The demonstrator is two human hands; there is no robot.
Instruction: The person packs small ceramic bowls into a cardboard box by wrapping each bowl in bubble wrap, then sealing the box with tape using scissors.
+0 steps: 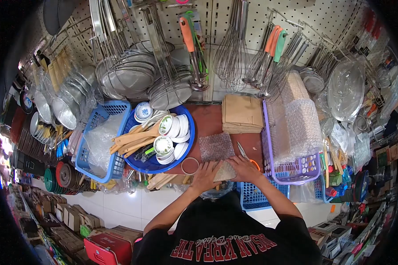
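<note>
At the front edge of the reddish-brown table [208, 117], my left hand [205, 176] and my right hand [245, 169] hold the two sides of a bubble-wrapped bundle [225, 172]. What is inside the wrap cannot be made out. The fingers of both hands press on it. Just beyond the bundle lies a flat sheet of bubble wrap [216, 147]. Scissors [247, 155] with orange handles are beside my right hand, blades pointing away. A roll of tape [190, 165] lies left of my left hand.
A blue basin [192, 128] of small bowls, spoons and wooden utensils stands at the left, beside a light blue basket [82, 152]. Brown paper bags [242, 112] are stacked at the back. A purple basket [269, 152] holds bubble-wrap rolls. Whisks [232, 66] and strainers [128, 79] hang above.
</note>
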